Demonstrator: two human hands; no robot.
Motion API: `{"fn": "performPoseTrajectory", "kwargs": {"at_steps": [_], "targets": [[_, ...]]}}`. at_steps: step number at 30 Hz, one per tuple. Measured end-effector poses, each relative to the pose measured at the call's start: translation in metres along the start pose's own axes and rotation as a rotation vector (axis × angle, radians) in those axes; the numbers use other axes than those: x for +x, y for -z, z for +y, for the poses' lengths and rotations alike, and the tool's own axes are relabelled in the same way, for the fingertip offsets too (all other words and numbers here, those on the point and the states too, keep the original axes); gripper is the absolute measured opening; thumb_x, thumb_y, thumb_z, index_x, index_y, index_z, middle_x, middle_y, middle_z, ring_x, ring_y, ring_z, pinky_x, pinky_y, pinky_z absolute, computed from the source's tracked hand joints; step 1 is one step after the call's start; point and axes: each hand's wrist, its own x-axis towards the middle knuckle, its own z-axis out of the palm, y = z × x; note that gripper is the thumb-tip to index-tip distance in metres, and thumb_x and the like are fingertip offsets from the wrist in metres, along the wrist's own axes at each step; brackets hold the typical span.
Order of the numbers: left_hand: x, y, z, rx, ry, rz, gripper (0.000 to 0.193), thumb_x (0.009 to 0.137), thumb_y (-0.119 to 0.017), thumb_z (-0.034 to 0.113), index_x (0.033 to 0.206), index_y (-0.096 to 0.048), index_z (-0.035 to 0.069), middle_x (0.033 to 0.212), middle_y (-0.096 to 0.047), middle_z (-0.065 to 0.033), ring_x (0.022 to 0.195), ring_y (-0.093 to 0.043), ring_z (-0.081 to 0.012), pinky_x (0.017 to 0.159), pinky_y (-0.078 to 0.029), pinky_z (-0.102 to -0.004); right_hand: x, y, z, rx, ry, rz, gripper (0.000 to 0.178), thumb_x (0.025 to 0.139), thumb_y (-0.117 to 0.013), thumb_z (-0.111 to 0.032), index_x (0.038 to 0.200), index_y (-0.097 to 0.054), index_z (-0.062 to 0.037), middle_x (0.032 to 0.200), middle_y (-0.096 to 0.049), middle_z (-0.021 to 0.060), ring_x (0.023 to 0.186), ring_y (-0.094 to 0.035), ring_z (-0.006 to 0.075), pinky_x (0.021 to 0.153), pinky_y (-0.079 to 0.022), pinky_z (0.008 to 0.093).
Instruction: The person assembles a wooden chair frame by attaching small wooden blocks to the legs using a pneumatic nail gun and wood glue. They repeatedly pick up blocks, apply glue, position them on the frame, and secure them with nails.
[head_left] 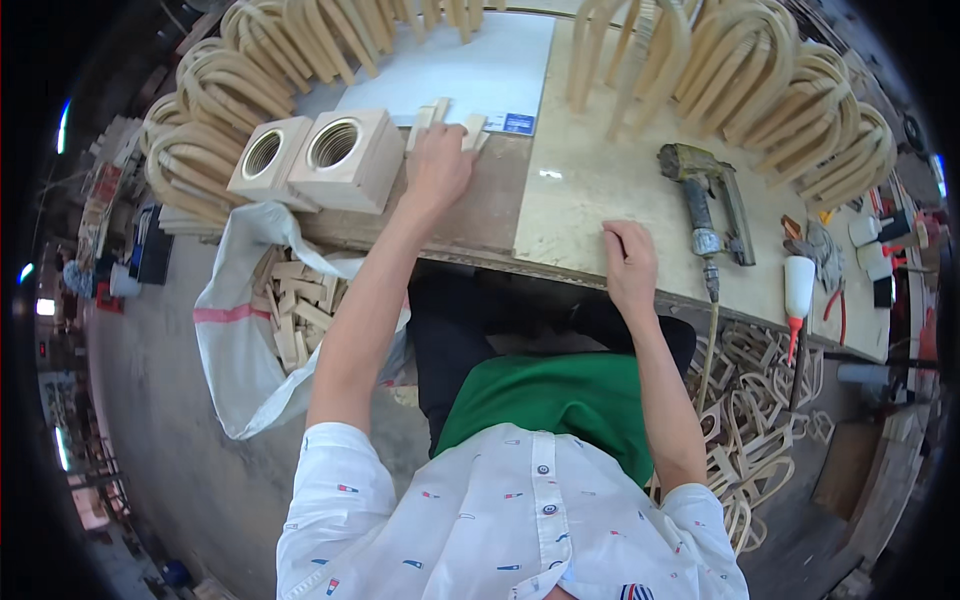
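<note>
My left hand [440, 165] reaches across the bench with its fingers closed around small pale wooden strips. One wood strip [427, 118] sticks out past the fingers, and another wooden piece [475, 132] shows beside them. Just left of this hand stand two square wooden blocks, a larger block [368, 185] and a smaller block [258, 180], each with a round ringed hole. My right hand [631, 262] rests at the bench's front edge, fingers curled in and nothing visible in them. To its right lies a nail gun [712, 195] with a hose attached.
Bent wooden loops [740, 75] line the bench's far side, with more loops [215, 85] at the left. A white sack [235, 350] of wood offcuts stands below. A white sheet [470, 65], glue bottle [798, 285] and red-handled pliers [838, 305] lie on the bench. Frames [750, 430] pile on the floor.
</note>
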Motion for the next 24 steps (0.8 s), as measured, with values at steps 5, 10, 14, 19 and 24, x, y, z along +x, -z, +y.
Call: {"fn": "performPoseTrajectory", "kwargs": {"at_steps": [5, 10, 14, 19, 24], "targets": [[0.03, -0.022, -0.001, 0.196, 0.161, -0.2, 0.034, 0.078, -0.066, 0.023, 0.102, -0.066, 0.0, 0.104, -0.064, -0.0185, 0.105, -0.054, -0.0372, 0.089, -0.046, -0.0451, -0.001, 0.001, -0.002, -0.01, 0.01, 0.036, 0.009, 0.082, -0.061, 0.0, 0.091, -0.065, -0.0007, 0.091, -0.064, 0.0133, 0.09, -0.059, 0.0313, 0.079, -0.047, 0.0376], [0.01, -0.023, 0.024, 0.046, 0.05, -0.233, 0.037, 0.077, -0.066, 0.025, 0.101, -0.067, -0.002, 0.106, -0.066, -0.0175, 0.107, -0.053, -0.0372, 0.092, -0.044, -0.0451, 0.003, -0.001, 0.0, -0.018, -0.077, 0.044, 0.009, 0.082, -0.061, -0.002, 0.09, -0.065, -0.0011, 0.09, -0.064, 0.0124, 0.088, -0.059, 0.0308, 0.078, -0.047, 0.0382], [0.021, -0.024, 0.025, 0.114, 0.054, -0.314, 0.038, 0.076, -0.066, 0.029, 0.099, -0.068, -0.002, 0.107, -0.066, -0.0181, 0.107, -0.053, -0.0384, 0.094, -0.043, -0.0447, 0.006, -0.005, -0.005, -0.001, -0.072, 0.018, 0.008, 0.083, -0.061, -0.003, 0.089, -0.065, -0.0011, 0.088, -0.064, 0.0119, 0.088, -0.059, 0.0311, 0.078, -0.046, 0.0385], [0.044, -0.024, 0.032, 0.1, 0.216, -0.462, 0.041, 0.077, -0.067, 0.032, 0.098, -0.068, -0.003, 0.104, -0.066, -0.0192, 0.104, -0.054, -0.0378, 0.091, -0.043, -0.0448, 0.008, -0.004, -0.004, 0.037, -0.153, -0.035, 0.012, 0.085, -0.061, -0.006, 0.094, -0.065, -0.0001, 0.091, -0.065, 0.0117, 0.089, -0.06, 0.0271, 0.077, -0.047, 0.0365], [-0.004, -0.012, 0.079, -0.507, 0.108, -0.236, 0.041, 0.076, -0.072, 0.028, 0.103, -0.065, -0.002, 0.094, -0.065, -0.0175, 0.091, -0.062, -0.0315, 0.081, -0.048, -0.0405, 0.021, -0.008, -0.029, 0.656, -0.597, -0.015, 0.021, 0.093, -0.057, -0.013, 0.107, -0.064, 0.0015, 0.096, -0.066, 0.0079, 0.084, -0.061, 0.0151, 0.07, -0.049, 0.0293]]}}
